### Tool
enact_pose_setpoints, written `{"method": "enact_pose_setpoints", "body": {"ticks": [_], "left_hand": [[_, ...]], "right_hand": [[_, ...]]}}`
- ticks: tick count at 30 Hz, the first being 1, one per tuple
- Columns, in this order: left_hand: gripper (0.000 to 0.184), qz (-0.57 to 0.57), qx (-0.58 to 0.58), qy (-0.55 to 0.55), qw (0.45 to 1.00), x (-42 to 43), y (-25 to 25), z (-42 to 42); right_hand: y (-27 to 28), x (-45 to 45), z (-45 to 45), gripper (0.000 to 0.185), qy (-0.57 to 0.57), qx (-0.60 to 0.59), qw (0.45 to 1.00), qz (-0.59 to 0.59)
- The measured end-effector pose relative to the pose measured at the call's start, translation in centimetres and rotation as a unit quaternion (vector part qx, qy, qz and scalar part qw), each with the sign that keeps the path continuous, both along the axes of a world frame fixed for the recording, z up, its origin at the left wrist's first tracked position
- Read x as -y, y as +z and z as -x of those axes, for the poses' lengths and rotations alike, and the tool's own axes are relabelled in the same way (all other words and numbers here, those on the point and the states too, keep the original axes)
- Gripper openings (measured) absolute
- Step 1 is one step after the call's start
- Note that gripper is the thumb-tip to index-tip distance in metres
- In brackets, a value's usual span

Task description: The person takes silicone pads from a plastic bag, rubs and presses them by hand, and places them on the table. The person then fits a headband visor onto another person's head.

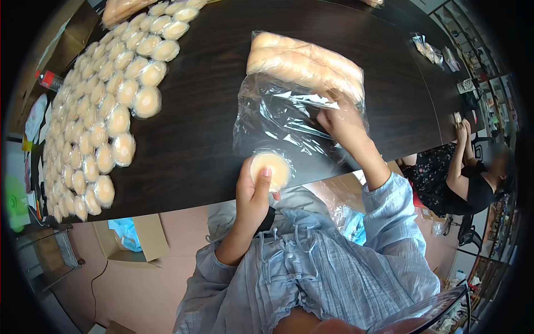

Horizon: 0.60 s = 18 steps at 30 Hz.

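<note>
My left hand (254, 186) holds a round, pale disc in clear wrapping (276, 168) at the table's front edge, thumb on its face. Beyond it lies a large clear plastic bag (272, 111), its far part filled with rows of pale orange, rounded pieces (306, 58). At the bag's right side is my right hand (342, 119), its fingers bent and drawn together against the film. Blur and glare hide what its fingertips hold, if anything.
Many wrapped round discs (105, 106) cover the left of the dark table (189, 111). Small packets (428, 51) lie at the far right. Another person (467, 178) sits at the right. An open cardboard box (150, 236) stands on the floor.
</note>
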<state>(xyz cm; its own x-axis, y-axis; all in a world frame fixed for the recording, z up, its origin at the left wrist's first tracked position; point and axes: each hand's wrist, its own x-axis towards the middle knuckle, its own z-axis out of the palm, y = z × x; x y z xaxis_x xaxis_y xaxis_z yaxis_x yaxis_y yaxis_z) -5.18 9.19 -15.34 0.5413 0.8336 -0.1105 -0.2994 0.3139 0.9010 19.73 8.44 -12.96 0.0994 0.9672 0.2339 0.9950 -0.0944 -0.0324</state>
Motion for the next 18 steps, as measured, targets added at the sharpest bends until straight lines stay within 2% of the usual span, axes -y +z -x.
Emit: {"method": "enact_pose_setpoints", "body": {"ticks": [3, 4, 5, 6, 7, 8, 14, 18], "left_hand": [[0.021, -0.007, -0.009, 0.007, 1.0, -0.3, 0.3, 0.3], [0.021, -0.008, -0.011, 0.006, 1.0, -0.4, 0.4, 0.4], [0.022, -0.006, -0.009, 0.01, 1.0, -0.4, 0.5, 0.5], [0.022, -0.003, -0.008, 0.015, 1.0, -0.4, 0.6, 0.5], [0.022, 0.0, -0.008, 0.019, 1.0, -0.5, 0.7, 0.6], [0.022, 0.003, -0.007, 0.025, 1.0, -0.5, 0.7, 0.7], [0.022, 0.006, -0.019, 0.061, 0.998, -1.1, 1.0, 1.1], [0.022, 0.002, -0.021, 0.08, 0.997, -1.3, 0.8, 1.0]], "right_hand": [[1.8, -0.6, 2.5, 0.035, -0.091, -0.227, 0.97, 0.006], [2.0, -0.6, 3.1, 0.035, -0.091, -0.229, 0.969, 0.005], [2.1, -0.6, 3.9, 0.033, -0.11, -0.422, 0.9, -0.014], [2.1, -0.4, 4.7, 0.032, -0.124, -0.597, 0.792, -0.032], [2.2, -0.2, 5.4, 0.031, -0.134, -0.747, 0.65, -0.048], [2.3, 0.0, 6.0, 0.03, -0.137, -0.864, 0.48, -0.061], [2.9, 1.9, 8.7, 0.027, -0.045, -0.881, 0.47, -0.027], [1.8, 2.4, 9.3, 0.019, -0.07, -0.812, 0.578, -0.043]]}}
